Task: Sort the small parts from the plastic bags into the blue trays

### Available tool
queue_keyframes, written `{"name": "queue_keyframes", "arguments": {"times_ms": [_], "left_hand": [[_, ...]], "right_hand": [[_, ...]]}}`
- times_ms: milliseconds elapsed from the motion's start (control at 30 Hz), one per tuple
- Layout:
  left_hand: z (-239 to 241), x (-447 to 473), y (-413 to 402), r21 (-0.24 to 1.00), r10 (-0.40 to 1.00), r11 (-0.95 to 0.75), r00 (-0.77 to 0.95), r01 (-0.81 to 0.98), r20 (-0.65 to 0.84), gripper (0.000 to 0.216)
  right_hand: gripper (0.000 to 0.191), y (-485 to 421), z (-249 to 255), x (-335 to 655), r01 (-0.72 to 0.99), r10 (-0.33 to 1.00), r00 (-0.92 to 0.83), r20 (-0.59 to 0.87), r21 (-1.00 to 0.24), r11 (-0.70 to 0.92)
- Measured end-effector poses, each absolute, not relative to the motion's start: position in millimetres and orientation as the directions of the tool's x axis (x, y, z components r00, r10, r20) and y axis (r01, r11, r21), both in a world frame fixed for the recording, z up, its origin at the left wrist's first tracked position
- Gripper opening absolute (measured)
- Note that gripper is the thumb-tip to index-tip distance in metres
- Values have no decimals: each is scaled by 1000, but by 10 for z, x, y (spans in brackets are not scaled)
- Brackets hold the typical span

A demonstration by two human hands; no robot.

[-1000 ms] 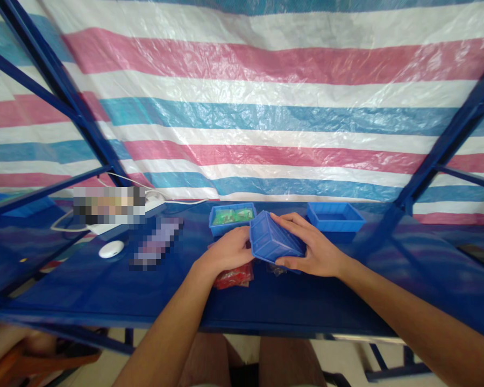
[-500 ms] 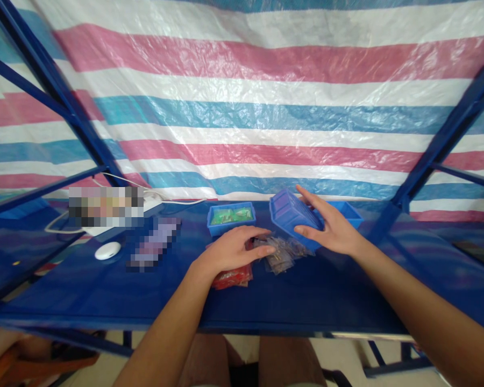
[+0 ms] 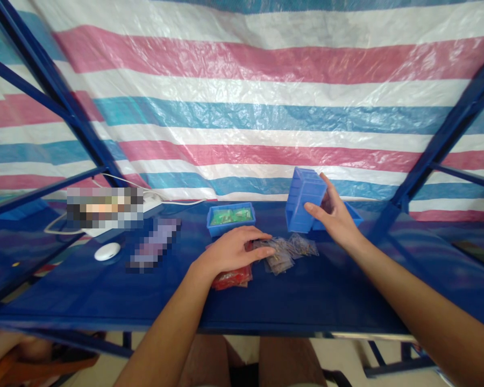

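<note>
My right hand (image 3: 334, 217) grips a blue plastic bin (image 3: 304, 200), tipped on its side and lifted off the blue table (image 3: 105, 290). Below it lies a pile of small clear bags (image 3: 288, 250) with dark parts inside. My left hand (image 3: 233, 250) rests palm down, fingers stretched flat, over red bags (image 3: 233, 278) and the left edge of the clear bags. Behind my left hand stands a blue bin holding green parts (image 3: 230, 216). Another blue bin (image 3: 351, 214) sits behind my right hand, mostly hidden.
A white round device (image 3: 107, 250) lies on the table at the left, with a white power strip and cable (image 3: 153, 201) behind it. A striped tarp (image 3: 242, 107) closes the back. Blue frame bars (image 3: 443, 145) rise at both sides.
My right hand lifted the overturned blue bin up and to the right, uncovering the clear bags. My left hand slid forward onto the bags.
</note>
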State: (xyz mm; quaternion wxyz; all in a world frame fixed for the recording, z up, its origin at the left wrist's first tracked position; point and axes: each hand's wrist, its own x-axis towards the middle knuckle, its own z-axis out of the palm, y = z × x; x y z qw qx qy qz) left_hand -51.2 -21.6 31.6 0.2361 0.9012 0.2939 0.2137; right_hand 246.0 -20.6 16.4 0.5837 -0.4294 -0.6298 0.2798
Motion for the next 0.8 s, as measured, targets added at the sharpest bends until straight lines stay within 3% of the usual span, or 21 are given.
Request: {"name": "queue_keyframes", "arguments": {"times_ms": [200, 367, 567, 700, 800], "left_hand": [[317, -508, -210, 546, 617, -727, 744, 415, 255, 45], [302, -520, -207, 537, 618, -729, 746, 424, 250, 47], [307, -515, -208, 534, 627, -722, 742, 440, 236, 48], [311, -513, -212, 541, 637, -712, 736, 448, 229, 48], [317, -507, -219, 552, 649, -701, 724, 452, 232, 47]], "right_hand": [[142, -25, -47, 2322, 241, 868, 3, 497, -843, 481], [142, 6, -108, 2280, 305, 859, -45, 511, -811, 499], [97, 3, -79, 2418, 580, 821, -104, 562, -636, 509], [81, 20, -51, 2516, 713, 758, -168, 630, -453, 535], [55, 69, -90, 2574, 781, 773, -193, 604, -383, 494]]}}
